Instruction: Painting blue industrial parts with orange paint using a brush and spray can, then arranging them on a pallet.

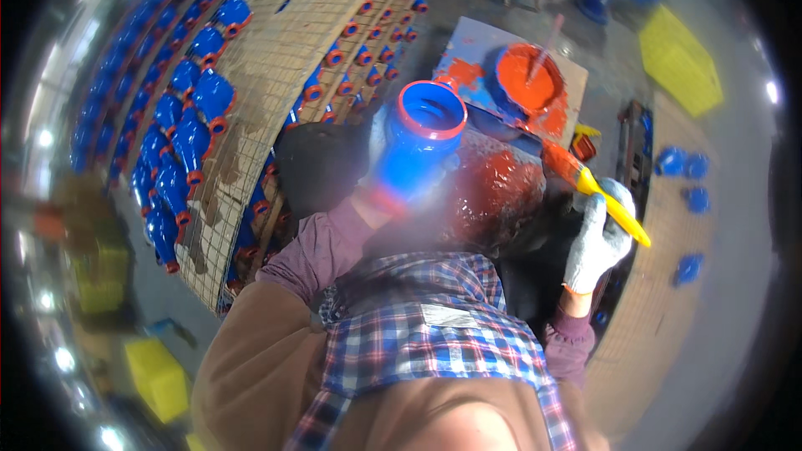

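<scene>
My gloved left hand [378,146] is closed round a blue flanged pipe fitting [418,146], partly hidden behind it. The fitting's round open end faces up and has an orange-red rim; its lower part is blurred. In my gloved right hand [603,230] is a paintbrush [614,207], gripped by its yellow handle. Orange-red paint covers its bristles, which point toward the fitting but stay apart from it. Beyond my hands, a round tub [528,79] of orange-red paint holds an upright stick. Below the fitting, a paint-smeared cover [497,196] lies over my lap.
On my left a wire-mesh rack [251,92] carries several blue fittings [190,138] with red ends. The tub stands on a paint-splashed board [468,42]. To my right are a long bench [656,267] with small blue parts and a yellow block [681,58].
</scene>
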A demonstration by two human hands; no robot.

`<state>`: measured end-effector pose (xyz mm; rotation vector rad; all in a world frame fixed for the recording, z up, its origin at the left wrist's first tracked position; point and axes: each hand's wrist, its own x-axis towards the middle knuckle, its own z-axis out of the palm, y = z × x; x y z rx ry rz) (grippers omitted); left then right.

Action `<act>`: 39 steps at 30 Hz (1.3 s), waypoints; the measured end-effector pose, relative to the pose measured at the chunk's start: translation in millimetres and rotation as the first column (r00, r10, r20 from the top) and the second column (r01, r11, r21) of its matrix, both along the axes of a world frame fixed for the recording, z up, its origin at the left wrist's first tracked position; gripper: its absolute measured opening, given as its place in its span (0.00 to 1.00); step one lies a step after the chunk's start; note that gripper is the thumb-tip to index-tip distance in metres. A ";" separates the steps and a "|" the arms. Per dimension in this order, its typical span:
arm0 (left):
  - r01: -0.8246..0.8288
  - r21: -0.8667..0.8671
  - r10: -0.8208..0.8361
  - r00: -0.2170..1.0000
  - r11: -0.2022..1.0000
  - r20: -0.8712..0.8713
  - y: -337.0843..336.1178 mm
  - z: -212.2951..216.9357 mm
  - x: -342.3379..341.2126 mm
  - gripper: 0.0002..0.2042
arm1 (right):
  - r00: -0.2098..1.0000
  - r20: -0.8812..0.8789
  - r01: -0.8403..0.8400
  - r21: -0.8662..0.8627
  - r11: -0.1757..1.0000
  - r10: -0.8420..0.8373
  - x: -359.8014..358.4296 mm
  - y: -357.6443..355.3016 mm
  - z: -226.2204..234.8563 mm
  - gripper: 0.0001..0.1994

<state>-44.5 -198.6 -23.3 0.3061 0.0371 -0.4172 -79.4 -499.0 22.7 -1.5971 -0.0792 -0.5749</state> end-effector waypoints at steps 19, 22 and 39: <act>-0.111 -0.172 0.134 0.983 0.979 0.128 65.9 24.5 -7.0 0.48 | 0.998 0.060 0.023 -0.140 0.990 -0.015 23.6 21.8 -6.1 0.11; -0.225 0.219 0.213 0.974 0.949 0.078 58.2 26.2 -15.7 0.44 | 0.996 0.073 -0.044 -0.087 0.995 0.050 21.7 27.0 -2.3 0.11; 0.144 0.042 -0.134 0.973 0.989 -0.189 -33.2 15.7 -44.7 0.34 | 0.899 0.146 -0.387 -0.173 0.906 0.412 59.4 28.4 29.8 0.15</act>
